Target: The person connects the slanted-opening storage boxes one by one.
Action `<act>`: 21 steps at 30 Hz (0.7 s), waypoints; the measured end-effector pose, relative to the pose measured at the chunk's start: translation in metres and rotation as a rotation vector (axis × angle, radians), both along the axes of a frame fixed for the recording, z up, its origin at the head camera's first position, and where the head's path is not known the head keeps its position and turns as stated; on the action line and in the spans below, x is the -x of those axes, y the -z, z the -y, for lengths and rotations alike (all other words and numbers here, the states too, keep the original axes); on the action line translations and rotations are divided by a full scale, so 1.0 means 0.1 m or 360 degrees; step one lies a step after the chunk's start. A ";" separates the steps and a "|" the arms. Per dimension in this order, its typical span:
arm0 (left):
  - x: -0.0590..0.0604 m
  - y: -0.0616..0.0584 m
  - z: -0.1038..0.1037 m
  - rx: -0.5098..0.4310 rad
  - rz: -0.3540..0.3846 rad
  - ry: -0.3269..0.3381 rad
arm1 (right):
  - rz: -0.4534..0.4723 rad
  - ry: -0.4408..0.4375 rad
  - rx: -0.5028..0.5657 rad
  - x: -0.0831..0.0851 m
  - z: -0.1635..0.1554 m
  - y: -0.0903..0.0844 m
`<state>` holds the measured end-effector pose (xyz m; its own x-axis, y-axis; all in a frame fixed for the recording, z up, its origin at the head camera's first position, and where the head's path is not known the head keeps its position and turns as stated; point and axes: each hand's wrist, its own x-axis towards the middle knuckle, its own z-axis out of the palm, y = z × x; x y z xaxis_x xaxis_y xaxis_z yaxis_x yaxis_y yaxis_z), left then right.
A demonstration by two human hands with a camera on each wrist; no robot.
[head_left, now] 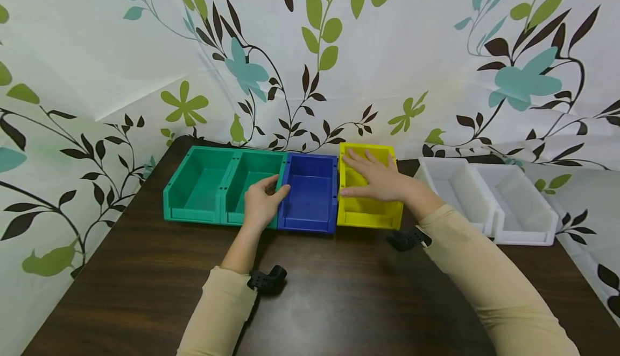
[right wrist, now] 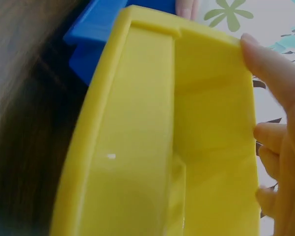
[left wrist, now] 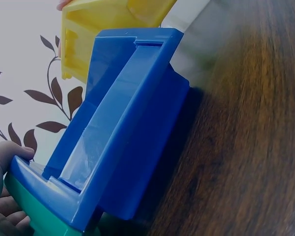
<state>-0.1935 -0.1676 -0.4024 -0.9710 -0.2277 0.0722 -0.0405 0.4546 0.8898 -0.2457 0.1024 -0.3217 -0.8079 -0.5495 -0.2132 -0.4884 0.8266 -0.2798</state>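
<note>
The right hand [head_left: 375,175] lies flat, fingers straight and spread, across the open top of the yellow bin [head_left: 360,217], its fingertips reaching the bin's back rim; in the right wrist view the thumb rests on that rim while the other fingers hang relaxed beside the wall, so the hand presses or steadies rather than clasps. The left hand [head_left: 261,202] is curled over the seam where the blue bin [head_left: 310,194] meets the green bin [head_left: 244,175] next to it, thumb hooked on the blue bin's side wall, fingers on the green side, grasping that joint. Taking the blue bin as the landmark: the yellow bin stands just to its right, close against it though tilted slightly away at the back, so whether the walls fully touch cannot be told; two green bins, the nearer one and a second green bin [head_left: 194,181], sit joined in a row to its left; two white bins [head_left: 504,200] stand well apart to the far right; all rest on a dark wooden table [head_left: 339,297] before a leaf-patterned curtain [head_left: 310,49]. As a judgement, the step in hand is bringing the yellow bin into line with the row, and the next move would call for sliding it square against the blue bin's right wall while the left hand holds the row from shifting.
</note>
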 end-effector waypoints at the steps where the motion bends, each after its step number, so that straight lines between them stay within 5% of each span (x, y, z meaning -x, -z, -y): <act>1: 0.00 0.00 0.00 -0.0002 0.0002 0.0000 | 0.0010 -0.0018 0.0011 0.01 0.01 -0.01; 21: 0.01 0.01 0.01 -0.0003 -0.0010 0.0000 | 0.0153 -0.0064 0.0105 0.26 0.04 0.10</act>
